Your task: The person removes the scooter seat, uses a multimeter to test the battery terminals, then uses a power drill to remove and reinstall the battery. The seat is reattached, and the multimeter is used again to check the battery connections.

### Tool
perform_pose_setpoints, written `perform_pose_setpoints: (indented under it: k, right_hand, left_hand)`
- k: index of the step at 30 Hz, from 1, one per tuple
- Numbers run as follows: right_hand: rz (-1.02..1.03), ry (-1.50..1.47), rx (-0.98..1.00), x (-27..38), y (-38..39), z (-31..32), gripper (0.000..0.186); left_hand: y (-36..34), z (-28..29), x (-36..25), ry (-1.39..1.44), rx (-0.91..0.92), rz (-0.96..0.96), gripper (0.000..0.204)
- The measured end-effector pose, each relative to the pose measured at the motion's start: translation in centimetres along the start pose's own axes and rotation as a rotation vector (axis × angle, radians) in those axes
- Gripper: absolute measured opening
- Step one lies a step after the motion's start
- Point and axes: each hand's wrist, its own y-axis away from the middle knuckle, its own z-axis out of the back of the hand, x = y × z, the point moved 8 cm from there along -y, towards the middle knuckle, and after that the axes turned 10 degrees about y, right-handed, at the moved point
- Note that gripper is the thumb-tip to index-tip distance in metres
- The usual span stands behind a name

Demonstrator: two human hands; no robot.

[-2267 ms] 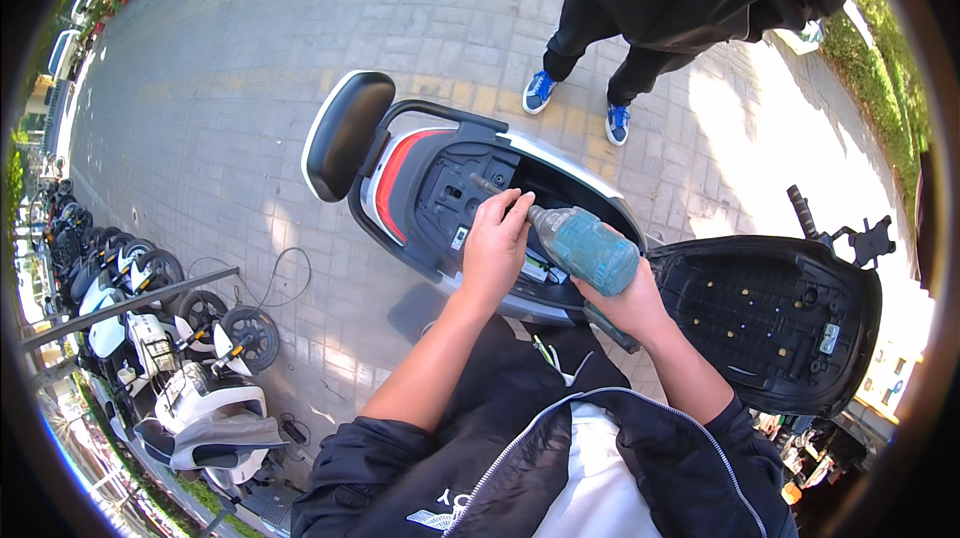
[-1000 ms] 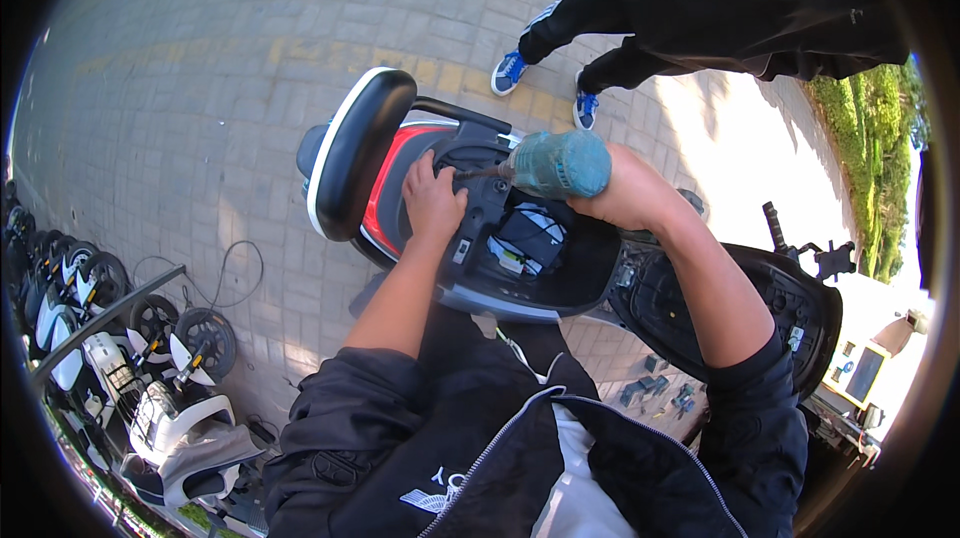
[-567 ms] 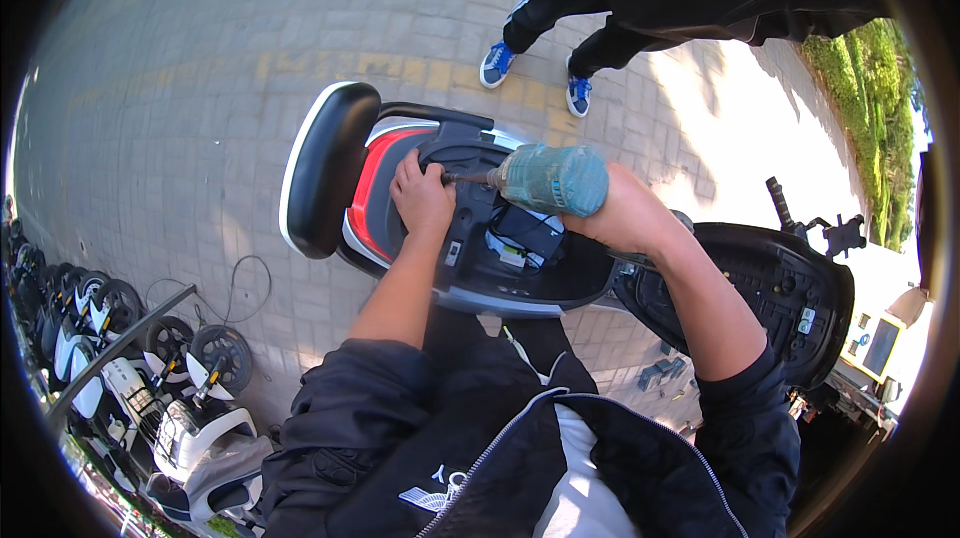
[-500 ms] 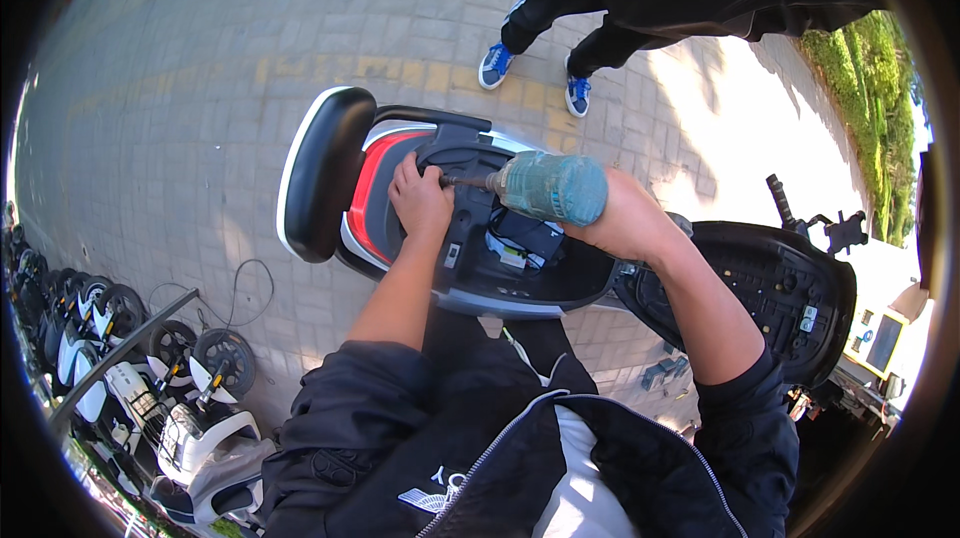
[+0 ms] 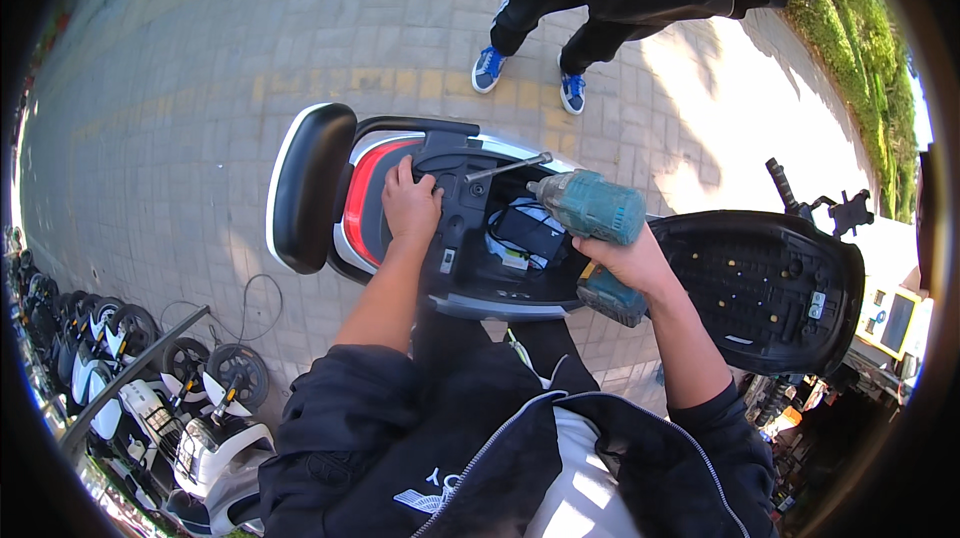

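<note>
My left hand [image 5: 410, 203] rests on the scooter's rear plastic deck [image 5: 455, 228], beside the red trim, fingers curled over something I cannot make out. My right hand [image 5: 628, 260] grips a teal cordless impact driver [image 5: 597, 206], its nose pointing left over the storage bin. A long silver socket tool [image 5: 505, 167] lies at a slant just left of and above the driver's nose, apart from it. Inside the bin sits a dark bundle with white and cables [image 5: 525, 233]. The raised seat [image 5: 740, 283] lies tipped open at the right, its underside up; a padded backrest [image 5: 305, 188] stands at the left.
Another person's legs [image 5: 560, 18], in black with blue sneakers, stand beyond the scooter. Parked white two-wheelers [image 5: 190, 438], a rail [image 5: 140, 368] and a loose cable [image 5: 265, 313] are at lower left. Handlebar [image 5: 790, 188] with phone mount, hedge [image 5: 850, 38] and cluttered boxes [image 5: 790, 418] are at right.
The driver has drawn back rightward and turned, exposing its battery. The silver tool now shows apart from its nose. My left hand stays on the deck. The view has shifted slightly.
</note>
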Motion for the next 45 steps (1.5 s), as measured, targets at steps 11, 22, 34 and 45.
perform_pose_setpoints:
  k: [11,22,34,45]
  right_hand:
    - [-0.247,-0.276,-0.13,-14.2,3.8,0.9,0.028]
    - [-0.144,-0.257,-0.158,-20.1,6.7,0.8,0.039]
    - [-0.068,-0.127,-0.038,-17.6,6.8,-3.0,0.04]
    - [-0.047,0.109,0.013,-16.5,10.3,-5.2,0.047]
  left_hand:
    - [2.6,-0.8,-5.7,0.516,0.147,0.16,0.017]
    - [8.0,-2.1,0.0,1.364,0.189,0.976,0.015]
    - [7.7,4.0,-0.2,0.031,0.089,0.049,0.017]
    - [7.4,2.4,-0.5,-0.232,0.062,-0.075,0.012]
